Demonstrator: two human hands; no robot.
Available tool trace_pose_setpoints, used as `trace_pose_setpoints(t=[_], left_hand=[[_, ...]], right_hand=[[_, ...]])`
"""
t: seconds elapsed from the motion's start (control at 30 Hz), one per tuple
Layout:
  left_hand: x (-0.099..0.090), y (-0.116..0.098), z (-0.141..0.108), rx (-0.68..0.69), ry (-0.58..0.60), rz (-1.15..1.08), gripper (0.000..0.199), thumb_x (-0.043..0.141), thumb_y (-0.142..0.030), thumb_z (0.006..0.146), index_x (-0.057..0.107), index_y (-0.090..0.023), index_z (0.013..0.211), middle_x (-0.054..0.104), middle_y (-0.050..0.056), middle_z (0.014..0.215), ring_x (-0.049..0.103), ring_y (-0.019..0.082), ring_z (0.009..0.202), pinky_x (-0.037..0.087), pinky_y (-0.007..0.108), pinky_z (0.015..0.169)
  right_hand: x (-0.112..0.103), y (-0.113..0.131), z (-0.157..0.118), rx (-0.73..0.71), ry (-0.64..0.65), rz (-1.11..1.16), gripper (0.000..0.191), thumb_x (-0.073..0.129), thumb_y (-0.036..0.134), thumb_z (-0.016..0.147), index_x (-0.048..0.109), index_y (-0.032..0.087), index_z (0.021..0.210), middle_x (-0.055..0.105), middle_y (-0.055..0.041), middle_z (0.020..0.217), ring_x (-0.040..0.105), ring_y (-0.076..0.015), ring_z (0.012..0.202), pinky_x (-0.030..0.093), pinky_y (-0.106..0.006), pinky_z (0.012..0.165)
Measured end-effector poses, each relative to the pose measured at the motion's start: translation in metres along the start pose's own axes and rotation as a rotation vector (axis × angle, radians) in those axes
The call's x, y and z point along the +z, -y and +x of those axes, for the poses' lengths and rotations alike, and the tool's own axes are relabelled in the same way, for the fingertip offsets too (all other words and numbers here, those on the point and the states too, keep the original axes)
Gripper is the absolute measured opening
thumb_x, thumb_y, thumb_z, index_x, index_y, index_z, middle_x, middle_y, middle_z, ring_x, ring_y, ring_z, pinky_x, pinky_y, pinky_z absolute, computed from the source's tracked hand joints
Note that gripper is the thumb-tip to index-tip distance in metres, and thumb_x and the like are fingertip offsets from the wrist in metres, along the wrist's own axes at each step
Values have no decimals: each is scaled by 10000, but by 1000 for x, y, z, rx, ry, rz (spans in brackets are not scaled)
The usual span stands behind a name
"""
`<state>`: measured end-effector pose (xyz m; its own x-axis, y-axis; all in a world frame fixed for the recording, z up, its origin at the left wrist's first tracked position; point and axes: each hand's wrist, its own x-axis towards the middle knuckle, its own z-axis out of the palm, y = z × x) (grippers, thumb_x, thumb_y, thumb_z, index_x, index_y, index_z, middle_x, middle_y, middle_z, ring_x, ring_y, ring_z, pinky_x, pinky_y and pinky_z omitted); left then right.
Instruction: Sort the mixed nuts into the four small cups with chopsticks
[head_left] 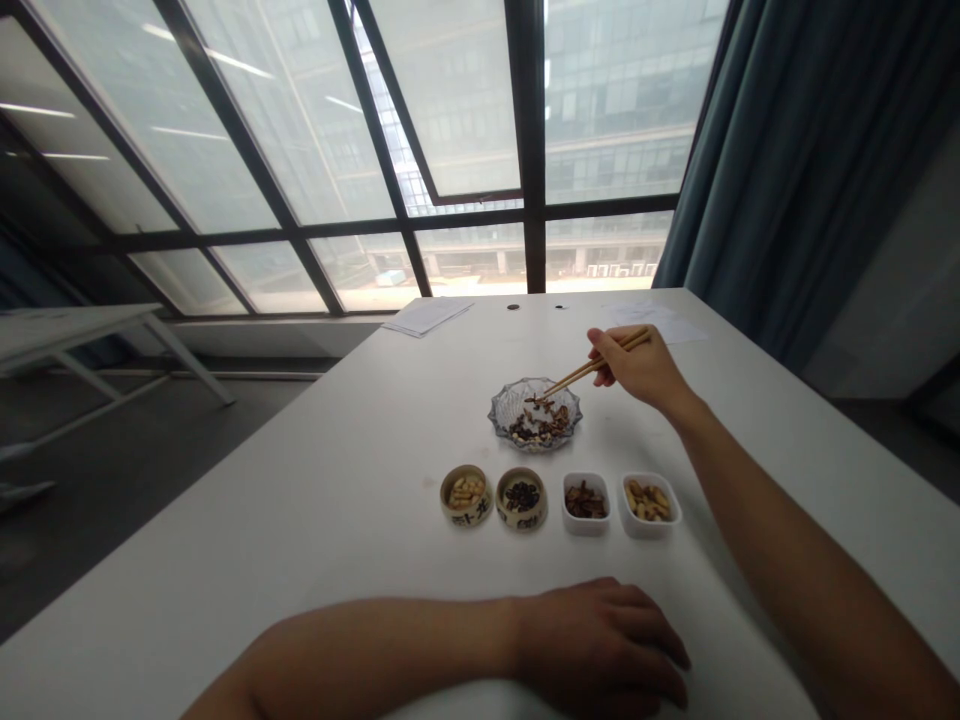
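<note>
My right hand (pixel 637 365) is closed around a pair of wooden chopsticks (pixel 581 374). Their tips reach into a scalloped clear glass bowl (pixel 498 420) that holds mixed dark and brown dried bits; whether a piece is pinched between the tips is too small to tell. My left hand (pixel 607 645) lies palm down on the table at the front, its fingers stretched out and nothing in it. Between the hands stand two round lettered dishes, one with pale peanut-like pieces (pixel 468 491), the other with dark beans (pixel 521 496). Beside them are two white square tubs, with dark brown strips (pixel 585 500) and yellowish pieces (pixel 648 502).
The white table (pixel 300 500) runs back to the window. Sheets of paper (pixel 429 317) lie at its far left corner, more paper (pixel 667 322) at the far right. Two small dark items sit near the back edge. A blue curtain (pixel 780 180) hangs at right; another table (pixel 82 330) stands at left.
</note>
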<state>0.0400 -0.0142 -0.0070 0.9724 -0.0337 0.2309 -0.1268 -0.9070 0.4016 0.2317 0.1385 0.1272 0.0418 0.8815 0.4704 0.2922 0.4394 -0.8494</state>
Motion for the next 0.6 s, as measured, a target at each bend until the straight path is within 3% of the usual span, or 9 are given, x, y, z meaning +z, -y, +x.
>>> trace_pose_setpoints(t=[0.6], left_hand=[[2,2,-1,18,-28,11,390,442,-375,994,726,-174,1170,672,47,1335,587,204,1257,439,323,1139]], right_hand=[[14,-35,0,-41,201,-175,485,665,566,925,685,163,657,641,-47,523,633,-176,474,482,-272,484]])
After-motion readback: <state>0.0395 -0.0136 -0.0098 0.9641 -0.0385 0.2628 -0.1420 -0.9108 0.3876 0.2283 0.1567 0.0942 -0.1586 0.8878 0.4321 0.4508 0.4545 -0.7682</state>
